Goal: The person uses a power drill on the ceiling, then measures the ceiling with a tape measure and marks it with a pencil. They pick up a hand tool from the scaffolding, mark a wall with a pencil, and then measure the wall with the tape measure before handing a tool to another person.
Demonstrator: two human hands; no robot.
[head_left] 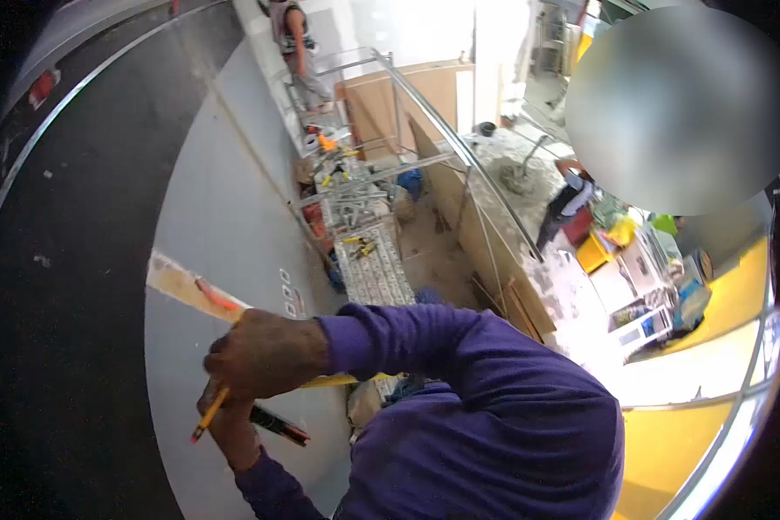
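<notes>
Close by the smooth grey wall [221, 186], my two hands sit one above the other, almost touching. The right hand [269, 354] is uppermost, its fingers bent; the left hand [230, 425] is below and partly covered by it. A slim yellow pencil [208, 416] slants down from under my right hand, across the left, its reddish tip just past the fingers. I can't tell which hand grips it, or how firmly either is closed.

Just beside my left wrist juts a narrow dark piece [279, 425] with red edges. Above my knuckles, a rough beige strip [191, 286] cuts across the grey, a small orange object [215, 295] on it. My purple sleeve [390, 338] is soft, creased cloth. Beyond it run a pitted metal plank [368, 276], round shiny rails [429, 113] and flat brown boards [459, 230].
</notes>
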